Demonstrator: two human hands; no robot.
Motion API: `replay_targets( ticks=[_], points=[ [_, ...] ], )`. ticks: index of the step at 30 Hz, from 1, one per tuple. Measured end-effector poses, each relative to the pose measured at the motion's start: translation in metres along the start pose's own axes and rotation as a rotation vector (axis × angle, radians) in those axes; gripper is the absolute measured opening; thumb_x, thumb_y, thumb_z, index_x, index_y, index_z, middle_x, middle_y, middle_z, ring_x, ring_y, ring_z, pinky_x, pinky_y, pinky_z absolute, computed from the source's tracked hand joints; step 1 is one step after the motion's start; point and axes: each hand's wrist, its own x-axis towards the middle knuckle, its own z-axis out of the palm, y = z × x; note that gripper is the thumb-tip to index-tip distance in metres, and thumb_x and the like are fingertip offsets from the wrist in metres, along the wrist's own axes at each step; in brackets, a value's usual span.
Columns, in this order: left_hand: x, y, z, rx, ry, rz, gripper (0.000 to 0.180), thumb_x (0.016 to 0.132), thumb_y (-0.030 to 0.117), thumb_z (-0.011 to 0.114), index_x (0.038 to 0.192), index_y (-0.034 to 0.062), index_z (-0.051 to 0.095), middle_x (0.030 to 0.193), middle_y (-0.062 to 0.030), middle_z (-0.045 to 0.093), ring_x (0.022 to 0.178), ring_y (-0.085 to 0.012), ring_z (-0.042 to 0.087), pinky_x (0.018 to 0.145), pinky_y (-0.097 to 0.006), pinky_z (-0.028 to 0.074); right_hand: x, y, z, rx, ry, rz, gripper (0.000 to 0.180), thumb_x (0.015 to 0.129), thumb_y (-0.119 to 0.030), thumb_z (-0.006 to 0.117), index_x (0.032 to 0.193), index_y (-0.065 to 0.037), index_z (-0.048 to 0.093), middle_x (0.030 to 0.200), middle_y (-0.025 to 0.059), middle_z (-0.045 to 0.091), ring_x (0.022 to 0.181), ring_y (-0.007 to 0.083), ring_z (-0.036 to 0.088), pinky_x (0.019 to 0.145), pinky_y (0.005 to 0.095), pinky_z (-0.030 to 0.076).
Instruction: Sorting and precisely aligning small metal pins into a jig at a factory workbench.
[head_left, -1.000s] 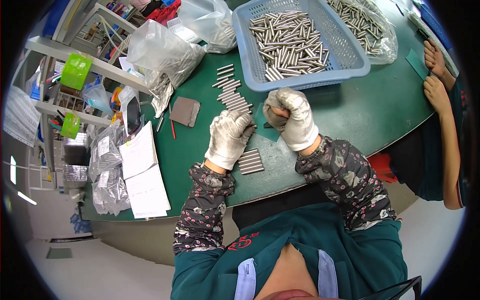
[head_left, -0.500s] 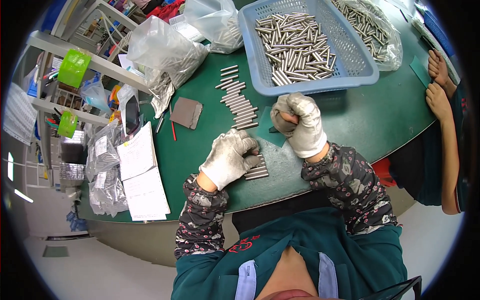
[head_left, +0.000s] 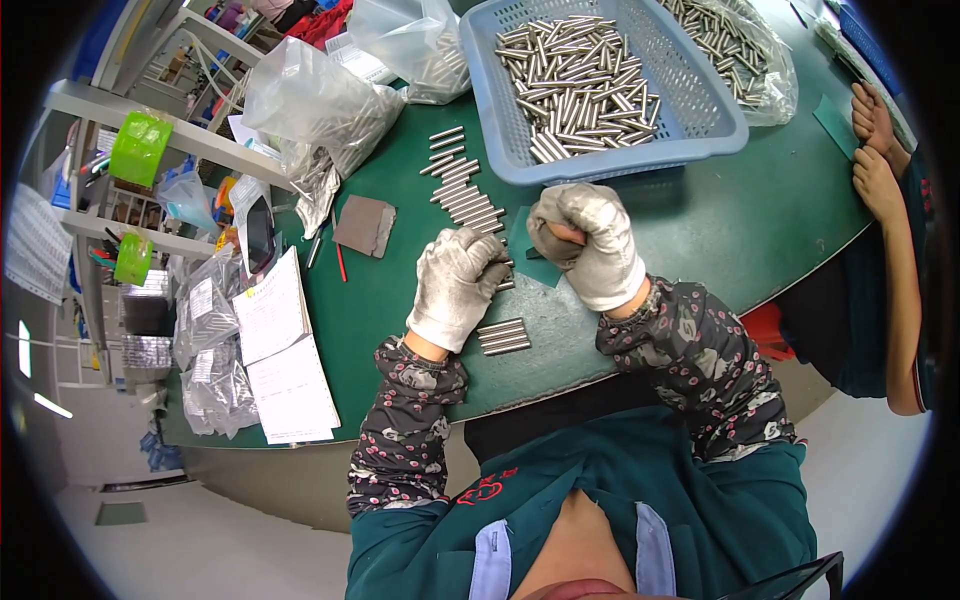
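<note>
My left hand [head_left: 455, 288], in a whitish work glove, is closed with its fingertips on short metal pins [head_left: 506, 285] at the near end of a staggered row. The rest of that row of metal pins [head_left: 468, 200] runs away from me across the table. Closer to me lies a separate small group of pins [head_left: 504, 337], side by side. My right hand [head_left: 592, 245], gloved too, makes a fist above a thin green sheet [head_left: 545, 272]. A dark tip shows beside that fist; what it holds is mostly hidden.
A blue plastic basket [head_left: 715, 125] of loose pins stands beyond my hands, with clear bags of pins [head_left: 350, 115] left of it. A grey-brown slab [head_left: 365, 226], a red stick [head_left: 341, 263] and papers [head_left: 290, 375] lie at left. Another person's hands [head_left: 876, 150] rest at far right.
My left hand has moved away from me, off the small near group of pins to the end of the longer row. My right fist stays nearly in place. The view has shifted slightly.
</note>
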Motion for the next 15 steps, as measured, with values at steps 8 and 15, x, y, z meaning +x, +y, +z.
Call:
replay_targets(
  ticks=[8,15],
  points=[
    [-0.0002,-0.0027,0.0036,-0.033,-0.001,-0.025,0.017,0.063,0.01,0.067,0.078,0.0107,0.06,0.076,-0.0032,0.057,0.075,-0.0253,0.053,0.066,-0.037,0.043,-0.0027,0.003,0.0049,0.11,-0.065,0.043,0.041,0.078,-0.03,0.052,0.052,-0.008,0.03,0.052,-0.0012,0.026,0.044,0.0096,0.024,0.045,0.0255,0.022],
    [-0.0007,-0.0019,0.0026,-0.036,0.015,-0.027,0.017,0.063,0.01,0.067,0.078,0.0107,0.06,0.075,-0.0031,0.057,0.075,-0.0251,0.053,0.066,-0.037,0.043,-0.0034,0.0021,0.0079,0.143,-0.056,0.038,0.037,0.077,-0.027,0.052,0.052,-0.008,0.033,0.052,-0.001,0.027,0.045,0.0096,0.025,0.045,0.0251,0.022]
  ],
)
